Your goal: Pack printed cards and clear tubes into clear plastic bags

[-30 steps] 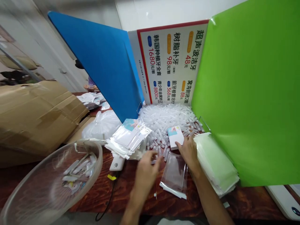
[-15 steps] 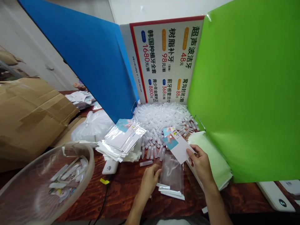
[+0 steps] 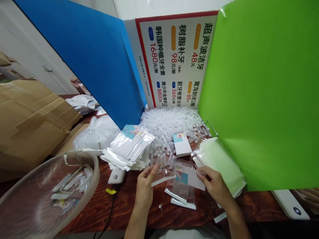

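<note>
My left hand (image 3: 146,182) pinches a clear plastic bag (image 3: 164,173) with a white strip along its edge. Between finger and thumb, my right hand (image 3: 214,182) holds a white card (image 3: 195,179) with a teal picture, low over the table and just right of that bag. Below both hands lie more clear bags (image 3: 183,196) with white strips. Beyond them sits a stack of cards (image 3: 183,147) of the same look. Small translucent plastic tubes (image 3: 171,121) are heaped behind it. To the left is a pile of cards in clear bags (image 3: 129,142).
A blue panel (image 3: 82,56), a printed price board (image 3: 174,63) and a green panel (image 3: 261,93) wall in the heap. Pale sheets (image 3: 221,162) are stacked at right. A clear tub (image 3: 96,172) and cardboard box (image 3: 35,122) stand left. Another person's hand (image 3: 77,85) shows behind the blue panel.
My left hand has lifted a clear bag off the table. My right hand has brought its card down and nearer, and the card stack shows behind it.
</note>
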Tool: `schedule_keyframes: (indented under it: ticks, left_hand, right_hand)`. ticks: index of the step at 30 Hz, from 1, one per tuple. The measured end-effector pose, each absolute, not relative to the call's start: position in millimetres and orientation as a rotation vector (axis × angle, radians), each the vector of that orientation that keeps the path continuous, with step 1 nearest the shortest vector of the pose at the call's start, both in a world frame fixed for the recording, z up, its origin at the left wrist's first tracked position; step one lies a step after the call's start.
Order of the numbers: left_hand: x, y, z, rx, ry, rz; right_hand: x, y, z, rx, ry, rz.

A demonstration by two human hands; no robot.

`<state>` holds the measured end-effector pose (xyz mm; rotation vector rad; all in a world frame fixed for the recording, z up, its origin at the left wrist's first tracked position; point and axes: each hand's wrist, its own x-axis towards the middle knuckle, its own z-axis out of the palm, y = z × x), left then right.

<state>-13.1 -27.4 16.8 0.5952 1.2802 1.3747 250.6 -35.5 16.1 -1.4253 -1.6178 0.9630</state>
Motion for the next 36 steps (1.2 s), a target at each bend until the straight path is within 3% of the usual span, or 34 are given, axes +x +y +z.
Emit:
schedule_keyframes:
  ticks: [7,17,22,29,33,36]
  left_hand:
    - [7.9,-30.1,17.7,0.447,1.249,1.399]
    - [27.1,-40.5,12.1,0.802,1.380,1.200]
    - [20.7,-33.3,34.3,0.834,1.299,1.209]
    - [-92.9,5.2,97.9,1.303,1.885,1.341]
    - [-141.3,35.2,100.6,1.766,2.407,0.983]
    - [-144.0,43.7,95.7,1.956,2.546,0.890]
  right_hand:
    - [236.4,-27.6,10.8,-1.252,-1.603,1.126]
    - [195.8,-22.4,-3.3,-1.086,-1.230,1.347]
    - [174.9,-18.3,11.2,-0.926,-1.260,1.349]
    - [201.1,32.7,30.4,-1.178,-1.690,0.795]
    - [207.2,60.6,22.3,-1.717,-1.908,0.340]
    - [200.8,67.9,11.9,-1.961,-1.843,0.215]
